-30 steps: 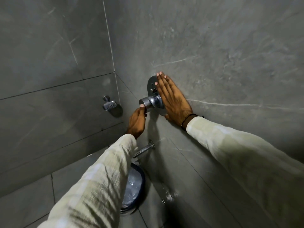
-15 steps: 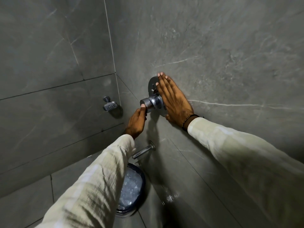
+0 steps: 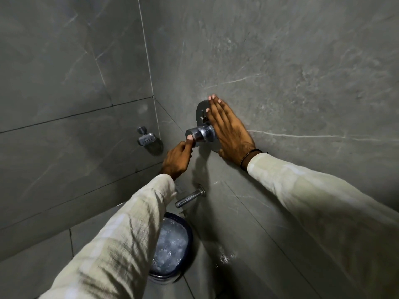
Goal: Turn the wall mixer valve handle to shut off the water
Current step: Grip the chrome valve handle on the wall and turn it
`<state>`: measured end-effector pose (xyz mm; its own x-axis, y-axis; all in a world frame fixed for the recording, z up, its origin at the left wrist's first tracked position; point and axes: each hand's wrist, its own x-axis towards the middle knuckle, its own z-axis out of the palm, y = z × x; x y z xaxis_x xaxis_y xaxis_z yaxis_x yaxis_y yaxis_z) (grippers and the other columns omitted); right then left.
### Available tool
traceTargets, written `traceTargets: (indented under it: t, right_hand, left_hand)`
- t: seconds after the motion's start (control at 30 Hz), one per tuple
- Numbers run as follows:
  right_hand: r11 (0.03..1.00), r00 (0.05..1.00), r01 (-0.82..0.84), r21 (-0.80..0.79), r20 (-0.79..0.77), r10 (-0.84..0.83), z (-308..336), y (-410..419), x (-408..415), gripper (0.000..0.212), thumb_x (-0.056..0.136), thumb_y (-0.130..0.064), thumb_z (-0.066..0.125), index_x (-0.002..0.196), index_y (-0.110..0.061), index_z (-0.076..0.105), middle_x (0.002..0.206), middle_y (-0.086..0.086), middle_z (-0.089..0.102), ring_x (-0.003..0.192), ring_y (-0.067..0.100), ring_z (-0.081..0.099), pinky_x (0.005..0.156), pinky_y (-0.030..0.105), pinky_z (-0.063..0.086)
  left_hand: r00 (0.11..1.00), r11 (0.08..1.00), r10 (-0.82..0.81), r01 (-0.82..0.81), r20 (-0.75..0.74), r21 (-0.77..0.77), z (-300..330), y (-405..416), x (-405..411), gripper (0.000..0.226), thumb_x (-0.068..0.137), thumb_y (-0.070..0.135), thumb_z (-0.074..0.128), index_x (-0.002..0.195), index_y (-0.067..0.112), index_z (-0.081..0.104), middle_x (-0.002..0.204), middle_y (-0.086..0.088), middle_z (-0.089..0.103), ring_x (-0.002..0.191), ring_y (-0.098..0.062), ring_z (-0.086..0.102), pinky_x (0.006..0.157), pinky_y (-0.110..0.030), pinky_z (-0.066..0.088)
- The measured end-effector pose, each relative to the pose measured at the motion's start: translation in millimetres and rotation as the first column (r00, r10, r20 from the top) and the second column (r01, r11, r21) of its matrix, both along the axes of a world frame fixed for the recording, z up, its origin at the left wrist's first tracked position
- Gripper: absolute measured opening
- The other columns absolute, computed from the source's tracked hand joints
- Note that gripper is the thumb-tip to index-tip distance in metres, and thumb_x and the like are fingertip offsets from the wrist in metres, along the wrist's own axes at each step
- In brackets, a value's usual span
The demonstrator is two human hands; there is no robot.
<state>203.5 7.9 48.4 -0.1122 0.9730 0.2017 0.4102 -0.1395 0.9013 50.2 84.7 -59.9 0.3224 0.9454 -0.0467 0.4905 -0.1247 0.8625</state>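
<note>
A chrome mixer valve handle (image 3: 199, 134) juts out from a round wall plate (image 3: 200, 111) on the grey tiled wall. My left hand (image 3: 177, 159) reaches up from below, its thumb pressed on the handle's front end and its fingers curled under the handle. My right hand (image 3: 230, 130) lies flat, fingers together, against the wall and the plate just right of the handle. Below them a chrome spout (image 3: 189, 198) sticks out of the wall above a dark bucket (image 3: 189, 234) full of bubbling water. Whether water still runs from the spout is hard to tell.
A chrome soap dish (image 3: 146, 138) hangs on the left wall near the corner. Grey tile walls close in on the left and right, with the floor at the bottom left. Water splashes mark the wall (image 3: 226, 257) beside the bucket.
My left hand stays at the handle's end, with the thumb shifted slightly on its face. The right hand keeps flat on the wall. The view has barely moved.
</note>
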Motion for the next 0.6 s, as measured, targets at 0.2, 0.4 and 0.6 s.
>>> traceTargets:
  t: [0.2, 0.4, 0.6]
  right_hand:
    - [1.000, 1.000, -0.001, 0.002, -0.007, 0.001, -1.8, 2.4, 0.7, 0.109, 0.100, -0.077, 0.021, 0.172, 0.002, -0.003, 0.176, 0.035, -0.007, 0.166, 0.047, -0.004, 0.136, 0.053, 0.000]
    - [1.000, 1.000, 0.003, 0.003, 0.002, -0.003, -3.1, 3.9, 2.5, 0.113, 0.097, -0.080, 0.022, 0.172, 0.001, -0.003, 0.175, 0.036, -0.008, 0.166, 0.049, -0.005, 0.136, 0.053, 0.000]
    - [1.000, 1.000, 0.003, -0.001, 0.003, -0.003, -1.7, 2.5, 2.3, 0.112, 0.098, -0.079, 0.022, 0.172, 0.001, -0.002, 0.176, 0.035, -0.007, 0.166, 0.048, -0.004, 0.136, 0.053, 0.001]
  left_hand:
    - [0.999, 1.000, -0.012, 0.011, -0.045, -0.010, 9.1, -1.5, -2.6, 0.088, 0.094, 0.084, 0.014, 0.105, 0.015, 0.067, 0.096, -0.009, 0.072, 0.096, -0.034, 0.069, 0.096, -0.050, 0.056]
    - [0.998, 1.000, -0.011, 0.011, -0.062, -0.007, 15.1, -6.7, -3.6, 0.089, 0.093, 0.085, 0.013, 0.106, 0.016, 0.067, 0.097, -0.010, 0.073, 0.095, -0.033, 0.069, 0.099, -0.055, 0.055]
    - [0.995, 1.000, -0.014, 0.016, -0.095, 0.022, 19.5, -8.5, -4.3, 0.084, 0.099, 0.078, 0.015, 0.104, 0.012, 0.067, 0.102, -0.015, 0.074, 0.098, -0.035, 0.069, 0.097, -0.050, 0.054]
